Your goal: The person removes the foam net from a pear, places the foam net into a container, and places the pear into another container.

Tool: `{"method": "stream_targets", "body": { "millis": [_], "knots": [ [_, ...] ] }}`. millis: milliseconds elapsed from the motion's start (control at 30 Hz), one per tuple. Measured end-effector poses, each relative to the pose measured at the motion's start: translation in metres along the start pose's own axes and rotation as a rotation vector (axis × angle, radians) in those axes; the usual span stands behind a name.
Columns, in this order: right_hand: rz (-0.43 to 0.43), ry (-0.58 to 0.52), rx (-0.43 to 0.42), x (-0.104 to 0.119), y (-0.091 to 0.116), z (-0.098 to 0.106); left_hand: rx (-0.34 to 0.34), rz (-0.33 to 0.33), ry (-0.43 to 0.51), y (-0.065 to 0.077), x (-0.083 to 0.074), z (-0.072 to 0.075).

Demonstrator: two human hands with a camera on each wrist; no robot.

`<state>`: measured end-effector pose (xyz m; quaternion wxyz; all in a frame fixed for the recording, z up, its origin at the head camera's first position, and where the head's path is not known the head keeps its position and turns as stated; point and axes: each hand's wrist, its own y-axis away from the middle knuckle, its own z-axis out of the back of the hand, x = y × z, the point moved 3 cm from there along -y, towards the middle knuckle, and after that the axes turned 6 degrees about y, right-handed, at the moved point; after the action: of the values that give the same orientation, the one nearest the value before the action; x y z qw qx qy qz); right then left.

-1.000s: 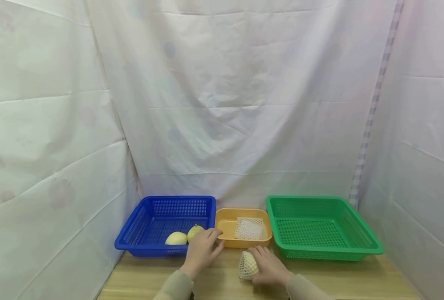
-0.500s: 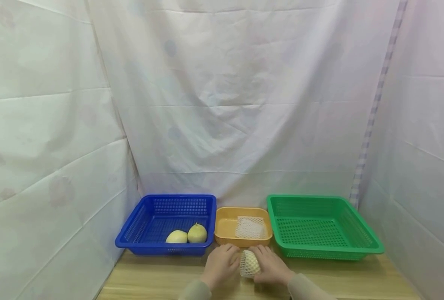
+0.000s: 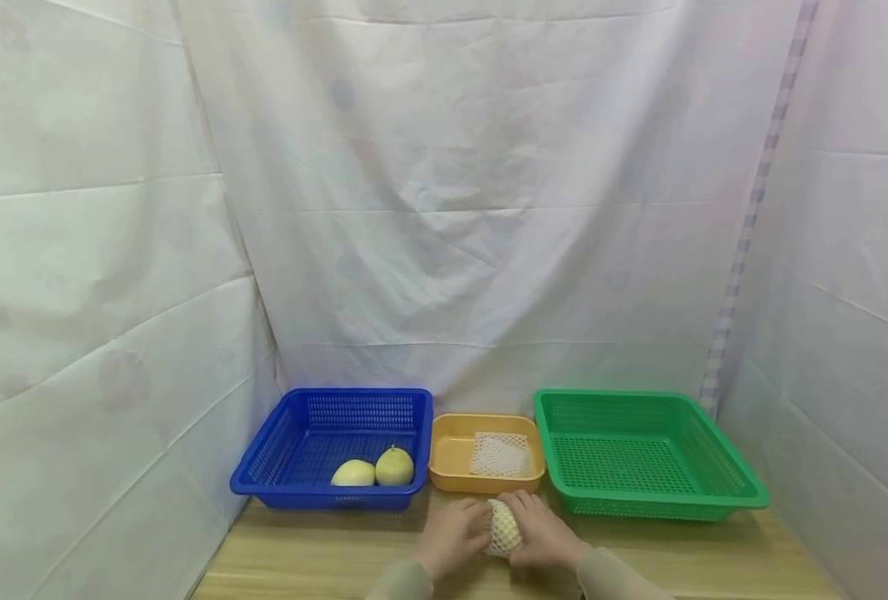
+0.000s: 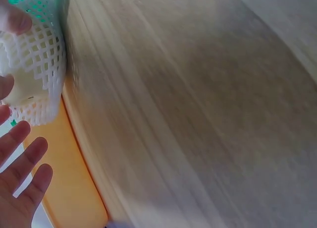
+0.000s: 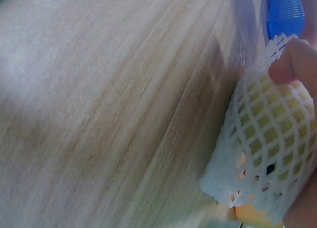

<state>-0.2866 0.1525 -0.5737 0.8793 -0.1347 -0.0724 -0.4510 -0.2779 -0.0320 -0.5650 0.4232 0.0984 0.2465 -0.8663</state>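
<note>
A pale yellow-green pear (image 3: 504,527) lies on the table inside a white foam net sleeve (image 5: 233,158). My right hand (image 3: 543,533) holds it from the right, its thumb (image 5: 290,64) pressing on the mesh. At the left end of the sleeve is my left hand (image 3: 453,535). In the left wrist view its thumb (image 4: 17,20) and one finger are at the net's open edge, and the other fingers (image 4: 37,151) are spread apart. Part of the bare pear shows through that opening. Much of the right hand's fingers is hidden behind the pear.
Two pears (image 3: 395,467) sit in the blue basket (image 3: 331,502) at left. Behind the hands, an orange tray (image 3: 451,454) contains flattened white foam netting (image 3: 501,455). A green basket (image 3: 661,500) stands at right. Pale cloth (image 3: 474,250) hangs around the table.
My left hand has moved right and down from beside the blue basket to the net's left end, uncovering the second pear there. My right hand has stayed on the netted pear.
</note>
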Motion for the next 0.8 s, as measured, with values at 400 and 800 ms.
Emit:
{"method": "stream_targets", "body": {
  "millis": [400,800],
  "knots": [
    [-0.008,-0.152,0.028,-0.001,0.001,0.002,0.087,0.017,0.024,-0.01,-0.002,-0.018],
    [0.034,-0.229,-0.02,-0.004,0.004,0.002,0.094,0.003,0.007,-0.018,-0.012,-0.024]
  ]
}}
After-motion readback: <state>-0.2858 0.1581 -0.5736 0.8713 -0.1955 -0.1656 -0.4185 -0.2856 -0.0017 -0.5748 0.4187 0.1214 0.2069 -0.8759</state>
